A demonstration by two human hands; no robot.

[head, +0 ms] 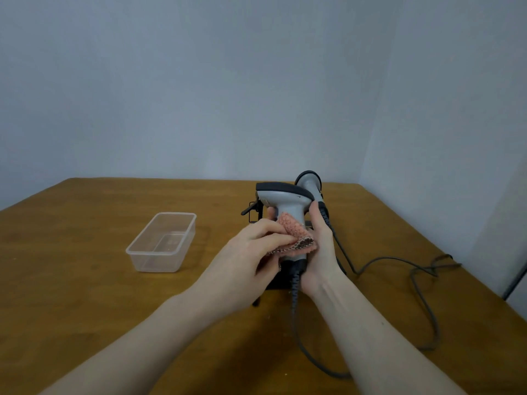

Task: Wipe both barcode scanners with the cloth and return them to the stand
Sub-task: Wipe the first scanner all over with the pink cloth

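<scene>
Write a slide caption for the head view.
Left hand wipes the scanner handle with a pink cloth; right hand holds it.

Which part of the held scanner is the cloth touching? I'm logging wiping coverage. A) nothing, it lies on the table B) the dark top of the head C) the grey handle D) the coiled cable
C: the left hand presses the pink cloth against the grey handle of the scanner, which the right hand holds.
</scene>
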